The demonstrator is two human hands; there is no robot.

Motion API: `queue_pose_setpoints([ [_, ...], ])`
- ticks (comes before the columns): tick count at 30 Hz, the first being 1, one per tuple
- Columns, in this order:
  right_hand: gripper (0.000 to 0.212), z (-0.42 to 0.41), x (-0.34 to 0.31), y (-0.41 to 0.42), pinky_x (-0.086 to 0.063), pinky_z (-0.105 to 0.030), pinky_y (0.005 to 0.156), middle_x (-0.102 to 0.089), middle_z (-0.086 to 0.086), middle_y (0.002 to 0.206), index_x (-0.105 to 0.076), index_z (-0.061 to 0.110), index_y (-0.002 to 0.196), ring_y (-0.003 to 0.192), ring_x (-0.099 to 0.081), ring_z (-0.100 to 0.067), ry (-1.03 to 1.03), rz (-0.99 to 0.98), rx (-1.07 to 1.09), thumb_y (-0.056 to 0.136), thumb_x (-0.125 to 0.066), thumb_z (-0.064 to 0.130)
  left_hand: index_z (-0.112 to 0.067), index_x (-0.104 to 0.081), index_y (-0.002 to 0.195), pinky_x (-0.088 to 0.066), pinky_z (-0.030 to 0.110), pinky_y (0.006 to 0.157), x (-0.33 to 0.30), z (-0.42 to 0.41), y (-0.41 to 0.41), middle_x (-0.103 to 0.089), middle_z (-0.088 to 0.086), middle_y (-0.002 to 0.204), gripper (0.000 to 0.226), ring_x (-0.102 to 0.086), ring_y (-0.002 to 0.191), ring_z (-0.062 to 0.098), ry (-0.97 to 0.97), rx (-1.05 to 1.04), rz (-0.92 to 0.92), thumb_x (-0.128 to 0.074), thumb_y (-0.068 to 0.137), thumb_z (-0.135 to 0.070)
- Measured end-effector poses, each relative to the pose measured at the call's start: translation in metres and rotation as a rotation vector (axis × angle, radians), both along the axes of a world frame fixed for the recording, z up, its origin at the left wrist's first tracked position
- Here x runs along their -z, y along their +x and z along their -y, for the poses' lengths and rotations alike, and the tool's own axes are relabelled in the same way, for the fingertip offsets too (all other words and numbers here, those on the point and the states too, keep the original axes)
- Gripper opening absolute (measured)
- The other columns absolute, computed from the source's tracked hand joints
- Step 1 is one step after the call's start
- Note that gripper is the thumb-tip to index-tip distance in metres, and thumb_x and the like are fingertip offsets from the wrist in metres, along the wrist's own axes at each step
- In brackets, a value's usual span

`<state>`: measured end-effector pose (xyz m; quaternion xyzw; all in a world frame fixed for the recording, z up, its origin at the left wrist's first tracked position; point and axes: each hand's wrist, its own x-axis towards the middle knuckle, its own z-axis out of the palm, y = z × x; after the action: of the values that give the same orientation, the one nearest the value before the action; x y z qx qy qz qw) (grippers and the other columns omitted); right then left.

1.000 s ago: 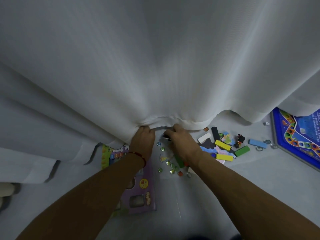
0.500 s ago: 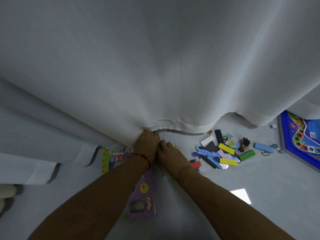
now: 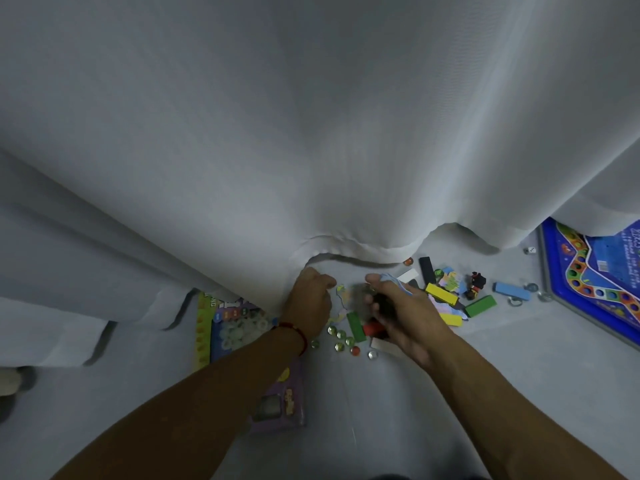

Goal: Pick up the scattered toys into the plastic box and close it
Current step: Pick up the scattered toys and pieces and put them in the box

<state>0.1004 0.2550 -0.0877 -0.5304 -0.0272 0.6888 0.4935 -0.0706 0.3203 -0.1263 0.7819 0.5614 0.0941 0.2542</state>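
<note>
Judging roughly, marbles (image 3: pixel 341 336) could easily get knocked under the curtain (image 3: pixel 311 150) if swept carelessly, since blocks are clutched in the right hand (image 3: pixel 398 313) and the left hand (image 3: pixel 308 306) is loosely curled, apparently empty.

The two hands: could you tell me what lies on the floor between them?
In the head view, between the left hand and the right hand lie a green block and small glass beads.

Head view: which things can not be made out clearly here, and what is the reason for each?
- Right hand: holds something dark, motion-blurred; which toys it grips is unclear.
- Board game: cut off by the right edge, its top under the white curtain.
- Purple toy pack: partly behind the left forearm.
- Plastic box: not seen in the head view.
</note>
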Motion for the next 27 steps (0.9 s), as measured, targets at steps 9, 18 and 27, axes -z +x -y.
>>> queue_pose_setpoints([
  [9, 0.02, 0.049, -0.011, 0.035, -0.056, -0.022, 0.055, -0.074, -0.018, 0.095, -0.079, 0.003, 0.094, 0.073, -0.067, -0.02, -0.067, -0.207, 0.109, 0.094, -0.059, 0.004, 0.001, -0.066, 0.107, -0.033, 0.01, 0.066, 0.001, -0.008, 0.025, -0.047, 0.0, 0.087, 0.022, -0.062, 0.094, 0.027, -0.121, 0.177, -0.223, -0.062, 0.085, 0.004],
  [18, 0.021, 0.091, -0.021, 0.059, -0.053, -0.023, 0.053, -0.07, -0.022, 0.104, -0.074, 0.002, 0.106, 0.074, -0.066, -0.022, -0.073, -0.279, 0.21, 0.091, -0.06, 0.002, 0.004, -0.062, 0.092, -0.04, 0.031, 0.072, -0.013, -0.007, 0.027, -0.059, 0.018, 0.101, 0.019, -0.059, 0.093, 0.031, -0.114, 0.156, -0.297, -0.072, 0.08, -0.008],
  [27, 0.035, 0.156, -0.095, 0.102, -0.055, -0.023, 0.056, -0.069, -0.021, 0.107, -0.07, -0.001, 0.116, 0.081, -0.062, -0.023, 0.01, -0.269, 0.369, 0.082, -0.062, 0.002, -0.027, -0.052, 0.076, -0.052, 0.03, 0.056, -0.121, 0.029, 0.086, -0.062, -0.004, 0.071, 0.019, -0.063, 0.059, 0.018, -0.051, 0.289, -0.076, -0.068, 0.085, -0.031],
])
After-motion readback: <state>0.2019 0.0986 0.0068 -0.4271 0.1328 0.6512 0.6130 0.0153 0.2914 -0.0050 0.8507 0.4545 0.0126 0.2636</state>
